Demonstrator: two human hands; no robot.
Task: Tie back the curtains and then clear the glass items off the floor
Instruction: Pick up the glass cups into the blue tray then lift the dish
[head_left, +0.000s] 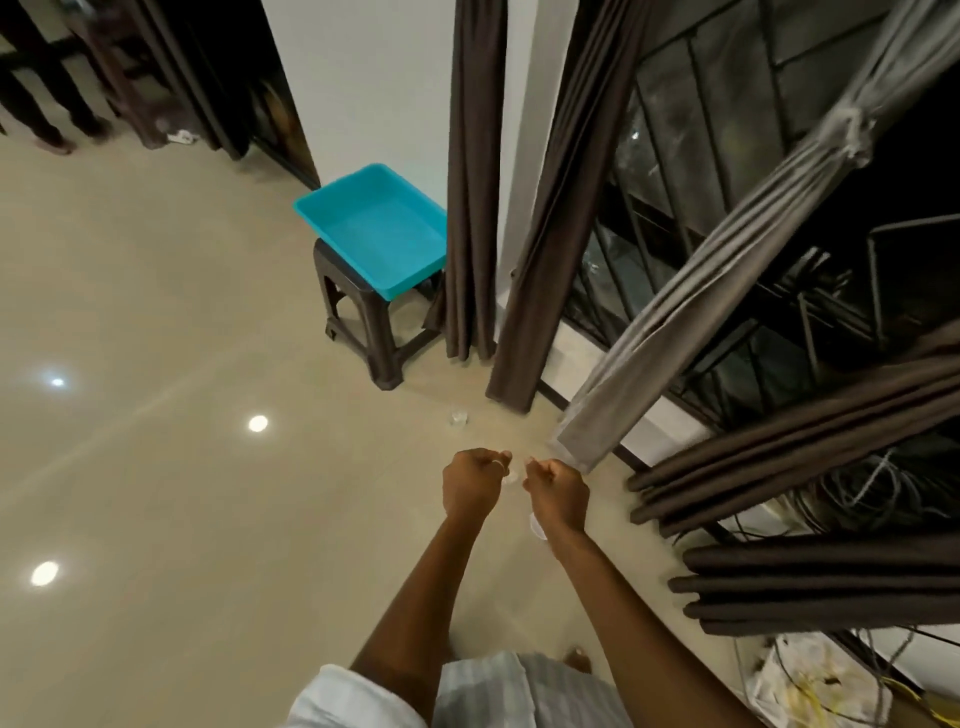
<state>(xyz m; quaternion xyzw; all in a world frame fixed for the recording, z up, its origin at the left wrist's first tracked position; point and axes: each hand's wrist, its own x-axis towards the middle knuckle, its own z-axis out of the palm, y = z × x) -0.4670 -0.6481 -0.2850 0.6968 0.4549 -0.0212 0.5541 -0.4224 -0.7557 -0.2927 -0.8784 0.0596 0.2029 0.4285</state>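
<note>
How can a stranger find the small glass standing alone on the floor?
Start at the brown stool carrying the turquoise tray. On the pale floor just before it, beside the dark curtain's hem, stands a tiny glass, see-through and touching nothing.

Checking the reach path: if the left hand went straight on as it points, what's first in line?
From the left hand, probably bare floor, then the hem of the brown curtain. The small glass sits just left of that line. Depth unclear.
</note>
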